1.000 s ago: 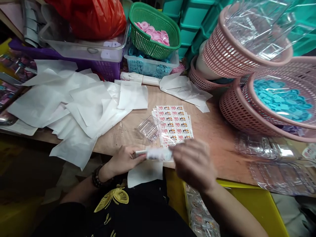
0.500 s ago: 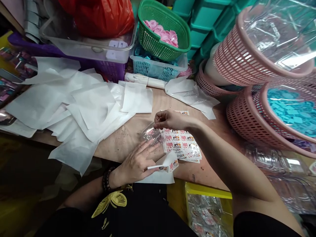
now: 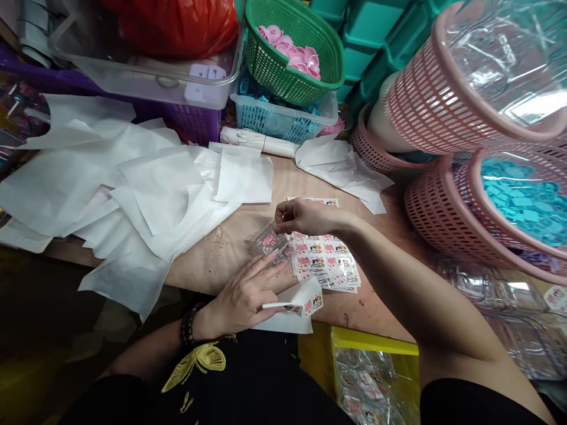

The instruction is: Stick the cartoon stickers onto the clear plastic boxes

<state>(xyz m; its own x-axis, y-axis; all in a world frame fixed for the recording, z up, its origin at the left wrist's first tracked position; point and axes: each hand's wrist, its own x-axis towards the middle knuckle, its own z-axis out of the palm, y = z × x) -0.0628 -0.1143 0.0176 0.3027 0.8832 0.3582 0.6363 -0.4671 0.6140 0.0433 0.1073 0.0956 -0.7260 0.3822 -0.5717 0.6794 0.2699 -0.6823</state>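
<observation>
A small clear plastic case [image 3: 267,241] with a pink printed sticker on it lies on the wooden table. Fingertips of my left hand [image 3: 241,294] rest on the case's near edge, while its thumb side pinches a curled sticker sheet [image 3: 312,302] with cat and pink designs. Above the case's far right corner, my right hand [image 3: 300,216] is closed in a pinch; whatever its fingertips grip is hidden. Flat sticker sheets [image 3: 330,264] lie stacked under and beside my right forearm. White backing paper [image 3: 290,321] shows below my left hand.
Loose white paper sheets [image 3: 155,183] cover the table's left side. Behind stand a green basket [image 3: 287,82] of pink pieces and a light-blue basket [image 3: 266,118]. Pink baskets [image 3: 436,206] crowd the right. Below the table edge, a yellow container [image 3: 376,339] holds clear cases.
The view has shifted slightly. The pink sticker on the case shows more clearly, and the case seems tilted a little differently. Both hands keep nearly the same positions.
</observation>
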